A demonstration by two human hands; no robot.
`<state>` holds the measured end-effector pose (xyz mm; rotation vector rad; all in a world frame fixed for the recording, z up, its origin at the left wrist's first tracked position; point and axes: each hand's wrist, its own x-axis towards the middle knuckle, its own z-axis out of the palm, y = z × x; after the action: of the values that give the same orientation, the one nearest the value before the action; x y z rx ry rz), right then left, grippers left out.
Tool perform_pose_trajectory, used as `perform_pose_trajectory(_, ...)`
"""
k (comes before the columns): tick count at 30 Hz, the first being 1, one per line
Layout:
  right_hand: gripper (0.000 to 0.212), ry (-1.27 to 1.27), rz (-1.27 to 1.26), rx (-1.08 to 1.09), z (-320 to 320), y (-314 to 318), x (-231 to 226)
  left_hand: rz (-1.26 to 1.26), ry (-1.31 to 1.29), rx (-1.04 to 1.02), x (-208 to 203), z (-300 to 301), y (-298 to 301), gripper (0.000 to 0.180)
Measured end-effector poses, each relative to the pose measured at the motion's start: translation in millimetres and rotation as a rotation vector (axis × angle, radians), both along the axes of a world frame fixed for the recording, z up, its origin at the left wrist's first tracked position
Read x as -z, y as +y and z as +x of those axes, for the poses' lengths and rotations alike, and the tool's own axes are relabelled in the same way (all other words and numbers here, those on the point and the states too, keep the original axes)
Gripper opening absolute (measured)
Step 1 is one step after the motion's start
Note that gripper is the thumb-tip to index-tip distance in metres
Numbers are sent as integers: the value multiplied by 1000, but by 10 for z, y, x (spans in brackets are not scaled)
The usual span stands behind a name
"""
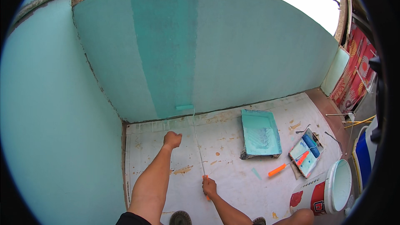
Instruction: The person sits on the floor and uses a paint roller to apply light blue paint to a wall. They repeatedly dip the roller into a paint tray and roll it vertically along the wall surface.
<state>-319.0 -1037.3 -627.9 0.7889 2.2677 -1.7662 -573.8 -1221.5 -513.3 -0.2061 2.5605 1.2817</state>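
My right hand (209, 187) is wrapped round the orange handle of a paint roller. The roller's long thin rod runs up to a teal sleeve (184, 107), which lies against the low part of the wall (233, 50). A darker, wet-looking teal band (166, 37) runs up the wall above the sleeve. My left hand (173, 140) hangs over the floor sheet, left of the rod, its fingers curled into a fist with nothing visible in them. To the right, a paint tray (261, 133) coated in teal paint sits on the sheet.
A white, stained sheet (166, 191) covers the floor. A smaller tray (295, 152) holds a blue roller (310, 145) and orange-handled tools. Near my right knee (302, 216), a white and red paint bucket (310, 193) leans on its side. Another wall (54, 112) bounds the left.
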Motion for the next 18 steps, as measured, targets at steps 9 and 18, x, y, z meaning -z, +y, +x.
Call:
perform_pose_trajectory(9,62,-148,-3,-7,8,-14,-90,23,-15,-3,-14,12,18,31)
perform_pose_trajectory(18,61,-171,76,-35,-13,3,-12,19,-32,5,6,4,2,31)
